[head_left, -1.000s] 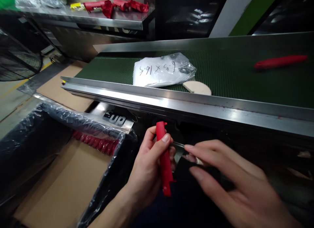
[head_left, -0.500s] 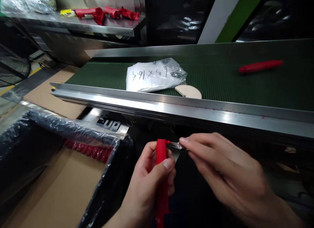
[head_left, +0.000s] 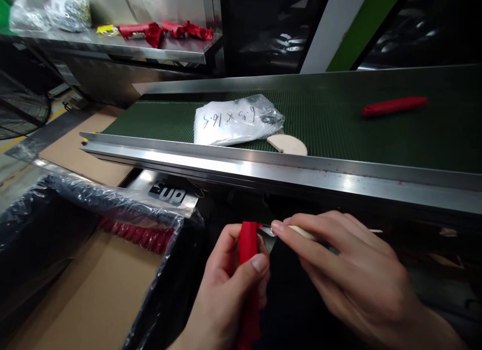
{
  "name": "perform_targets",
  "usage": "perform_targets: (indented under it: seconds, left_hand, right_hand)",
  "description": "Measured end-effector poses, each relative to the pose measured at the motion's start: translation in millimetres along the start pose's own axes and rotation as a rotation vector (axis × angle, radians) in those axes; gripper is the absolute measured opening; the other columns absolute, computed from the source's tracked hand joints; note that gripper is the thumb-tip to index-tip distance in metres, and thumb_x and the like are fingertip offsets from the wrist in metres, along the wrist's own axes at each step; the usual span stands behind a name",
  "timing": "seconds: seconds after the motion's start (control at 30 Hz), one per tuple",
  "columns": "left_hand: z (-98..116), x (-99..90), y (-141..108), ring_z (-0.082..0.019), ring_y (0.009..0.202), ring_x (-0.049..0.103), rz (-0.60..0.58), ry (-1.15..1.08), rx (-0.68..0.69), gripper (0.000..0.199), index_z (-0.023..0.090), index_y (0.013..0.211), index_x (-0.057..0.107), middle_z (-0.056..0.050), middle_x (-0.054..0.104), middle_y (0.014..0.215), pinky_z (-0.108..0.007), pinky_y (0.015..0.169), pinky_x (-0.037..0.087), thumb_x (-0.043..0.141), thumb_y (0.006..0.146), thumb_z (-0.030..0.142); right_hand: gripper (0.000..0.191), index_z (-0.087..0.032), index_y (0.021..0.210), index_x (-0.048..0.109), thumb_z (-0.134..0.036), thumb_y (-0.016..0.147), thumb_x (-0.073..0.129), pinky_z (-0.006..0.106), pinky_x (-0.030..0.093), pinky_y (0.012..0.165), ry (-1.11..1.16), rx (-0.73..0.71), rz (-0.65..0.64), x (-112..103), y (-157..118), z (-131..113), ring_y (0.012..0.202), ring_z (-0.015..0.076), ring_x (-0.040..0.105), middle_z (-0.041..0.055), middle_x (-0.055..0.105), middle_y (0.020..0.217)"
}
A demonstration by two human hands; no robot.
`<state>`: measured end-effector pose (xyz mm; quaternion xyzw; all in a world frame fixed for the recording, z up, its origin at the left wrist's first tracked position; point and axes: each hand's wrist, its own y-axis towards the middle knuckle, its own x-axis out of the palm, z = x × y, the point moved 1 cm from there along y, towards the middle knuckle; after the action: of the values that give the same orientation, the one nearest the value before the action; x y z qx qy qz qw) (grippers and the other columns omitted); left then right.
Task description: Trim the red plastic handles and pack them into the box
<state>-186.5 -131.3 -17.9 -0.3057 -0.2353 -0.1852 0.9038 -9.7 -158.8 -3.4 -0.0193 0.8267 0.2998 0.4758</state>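
Head view: I have the left hand [head_left: 229, 284] wrapped around the red part [head_left: 248, 254], on the near side of the rail [head_left: 226, 161], thumb across its lower half. The right hand [head_left: 350, 264] pinches a small blade [head_left: 266, 231] by the part's top end; I cannot confirm contact. I judge the part light, stiff plastic, slightly slippery, with a fragile nub [head_left: 259, 225] up top. Best hold, I think: mid-length, fingers behind, clear of the edge.
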Motion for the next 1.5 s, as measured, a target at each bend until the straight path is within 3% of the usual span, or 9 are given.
perform_targets:
  seconds: [0.37,0.57,0.73,0.97,1.3,1.5]
  left_hand:
    - [-6,-10.3,2,-0.004,0.046,0.039,-0.1,-0.028,0.013,0.02,0.019,0.095,0.052,0.005,0.047,0.065,-0.015,0.043,0.036,0.066,0.086,0.031]
    - [-5,-12.8,2,-0.004,0.045,0.04,-0.153,-0.071,-0.053,0.019,0.018,0.092,0.054,0.003,0.049,0.062,-0.013,0.043,0.036,0.062,0.088,0.035]
    - [-1,-11.0,1,-0.005,0.053,0.048,-0.229,-0.224,-0.069,0.017,0.02,0.097,0.055,-0.001,0.056,0.09,-0.012,0.041,0.038,0.058,0.09,0.035]
    - [-1,-10.1,-1,-0.005,0.057,0.051,-0.332,-0.336,-0.115,0.018,0.02,0.102,0.055,-0.002,0.056,0.094,-0.01,0.044,0.043,0.052,0.095,0.036]
    - [-22,-12.3,7,-0.006,0.053,0.054,-0.563,-0.498,0.054,0.025,0.016,0.112,0.057,-0.009,0.06,0.096,-0.009,0.04,0.043,0.042,0.097,0.03]
    - [-15,-11.1,4,-0.005,0.05,0.052,-0.496,-0.465,-0.012,0.028,0.019,0.11,0.056,-0.008,0.06,0.096,-0.01,0.039,0.043,0.034,0.1,0.032]
  right_hand:
    - [0.046,-0.015,0.131,0.058,-0.002,0.087,0.058,0.037,0.042,0.071,-0.056,-0.014,0.004,1,-2,2,0.089,0.0202,0.058,0.0103,0.065,0.109]
    - [0.044,-0.012,0.126,0.061,0.004,0.086,0.054,0.035,0.047,0.074,0.108,0.053,0.034,-2,-1,0,0.092,0.0178,0.057,0.0125,0.062,0.109]
    - [0.042,-0.011,0.125,0.06,0.004,0.088,0.051,0.034,0.048,0.075,0.109,0.053,0.049,3,-2,-4,0.092,0.0172,0.057,0.0126,0.062,0.109]
    - [0.036,-0.01,0.119,0.064,0.003,0.088,0.051,0.032,0.049,0.072,0.088,0.027,0.079,5,5,-9,0.088,0.0165,0.059,0.0126,0.065,0.104]
    - [0.039,-0.015,0.121,0.064,0.001,0.087,0.054,0.031,0.051,0.075,0.078,0.103,0.145,9,2,-2,0.092,0.0172,0.063,0.0097,0.066,0.106]
    - [0.044,-0.014,0.125,0.062,0.004,0.086,0.053,0.032,0.049,0.077,0.156,0.078,0.12,7,-3,-2,0.097,0.0168,0.058,0.0112,0.061,0.113]
